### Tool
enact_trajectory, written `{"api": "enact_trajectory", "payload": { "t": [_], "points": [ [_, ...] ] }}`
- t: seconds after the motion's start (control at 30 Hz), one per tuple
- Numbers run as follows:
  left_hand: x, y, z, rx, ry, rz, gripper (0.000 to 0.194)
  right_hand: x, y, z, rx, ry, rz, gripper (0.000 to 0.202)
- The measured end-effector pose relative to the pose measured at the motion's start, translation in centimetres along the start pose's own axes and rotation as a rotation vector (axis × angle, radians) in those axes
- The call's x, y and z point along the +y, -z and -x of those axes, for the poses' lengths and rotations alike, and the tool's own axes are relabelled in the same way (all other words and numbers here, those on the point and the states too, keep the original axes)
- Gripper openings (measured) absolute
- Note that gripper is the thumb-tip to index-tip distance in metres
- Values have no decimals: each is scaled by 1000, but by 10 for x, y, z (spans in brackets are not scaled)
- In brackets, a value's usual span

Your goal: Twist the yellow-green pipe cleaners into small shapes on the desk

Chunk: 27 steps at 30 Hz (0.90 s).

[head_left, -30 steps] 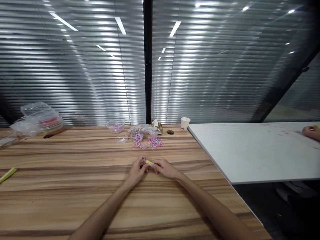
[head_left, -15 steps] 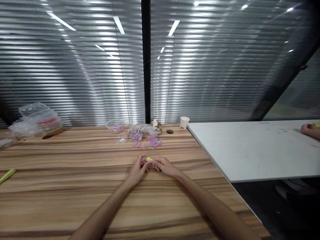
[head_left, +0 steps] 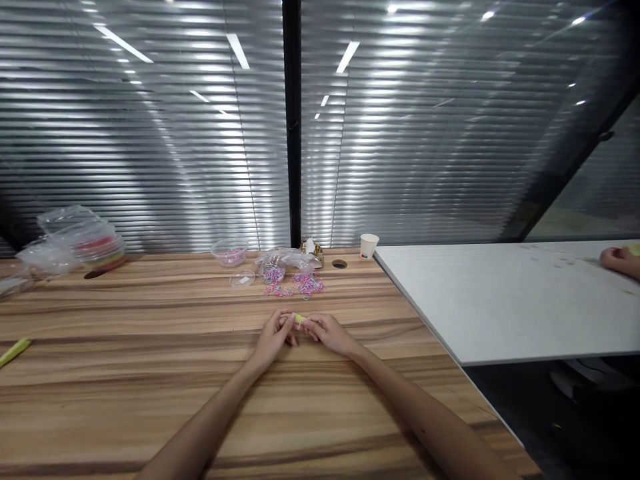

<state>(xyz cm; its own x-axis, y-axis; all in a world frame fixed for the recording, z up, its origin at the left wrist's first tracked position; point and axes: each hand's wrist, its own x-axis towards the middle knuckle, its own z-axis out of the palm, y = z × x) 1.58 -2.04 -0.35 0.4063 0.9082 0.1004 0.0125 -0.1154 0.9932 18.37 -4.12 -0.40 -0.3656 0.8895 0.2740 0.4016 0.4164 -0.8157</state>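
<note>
Between my two hands is a small yellow piece, too small to make out its kind. My left hand pinches it from the left, with thumb and fingers close together. From the right, my right hand grips its other end, fingers curled. Both hands are just above the wooden table. Beyond them lies a loose pile of small pink, purple and pale blue pieces, with a clear plastic bag of similar pieces behind it.
A clear bowl and a round lid sit left of the bag. A paper cup stands at the back. Stacked containers and a yellow-green strip are at left. Another person's hand is over the white table.
My left thumb and fingers have shifted slightly around the small yellow piece, which shows at a slightly different angle. My right hand has barely moved.
</note>
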Motion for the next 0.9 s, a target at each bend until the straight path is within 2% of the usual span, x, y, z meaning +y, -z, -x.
{"api": "enact_trajectory", "payload": {
  "t": [0.2, 0.33, 0.53, 0.9],
  "points": [
    [7, 0, 1, 8, 18, -20, 38, -1, -2, 4, 139, 67, 234, 34],
    [10, 0, 3, 3, 8, -11, 37, 6, -6, 4, 215, 194, 420, 25],
    [10, 0, 4, -13, -34, -17, 33, 8, -7, 5, 217, 279, 521, 25],
    [3, 3, 3, 28, -115, -127, 26, 4, -8, 5, 152, 256, 537, 20]
  ]
}}
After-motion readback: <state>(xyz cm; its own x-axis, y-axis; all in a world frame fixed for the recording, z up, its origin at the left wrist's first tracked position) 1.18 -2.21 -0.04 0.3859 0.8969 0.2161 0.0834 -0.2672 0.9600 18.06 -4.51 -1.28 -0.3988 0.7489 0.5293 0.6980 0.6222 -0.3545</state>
